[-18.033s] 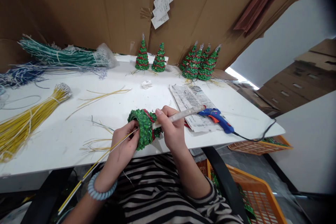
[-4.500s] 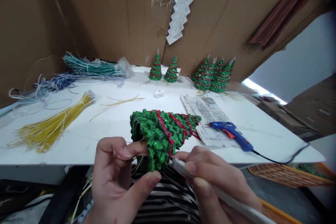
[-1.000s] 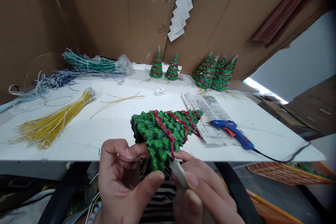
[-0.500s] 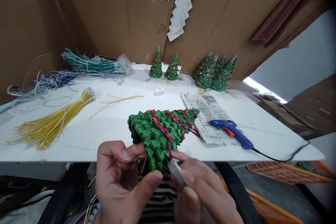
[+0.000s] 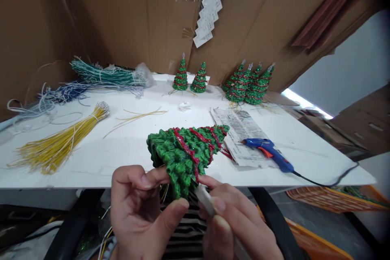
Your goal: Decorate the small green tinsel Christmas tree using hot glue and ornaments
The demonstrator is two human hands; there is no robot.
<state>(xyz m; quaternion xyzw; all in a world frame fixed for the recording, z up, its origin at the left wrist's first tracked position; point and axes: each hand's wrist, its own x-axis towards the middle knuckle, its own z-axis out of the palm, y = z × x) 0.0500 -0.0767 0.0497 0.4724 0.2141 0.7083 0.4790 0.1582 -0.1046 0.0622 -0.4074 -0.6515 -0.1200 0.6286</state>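
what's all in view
held tree: 1, green-red, centre
tool: 1, whitish, bottom
standing trees: 6, green-red, back
glue gun: 1, blue, right
newspaper: 1 stack, grey, right
wire bundles: 3, yellow/green/blue, left
loose wires: several, yellow, left
scrap: 1, white, centre
tags: many, white, back
cardboard wall: 1, brown, back
boxes: several, brown, right
baskets: 2, orange, right
table: 1, white, centre
shirt: 1, striped, bottom
left hand: 1, bare, bottom
right hand: 1, bare, bottom

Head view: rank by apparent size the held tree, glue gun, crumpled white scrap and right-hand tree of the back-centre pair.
1. Held tree
2. Glue gun
3. Right-hand tree of the back-centre pair
4. Crumpled white scrap

The first is nearest the camera, so real sizes may compare differently.
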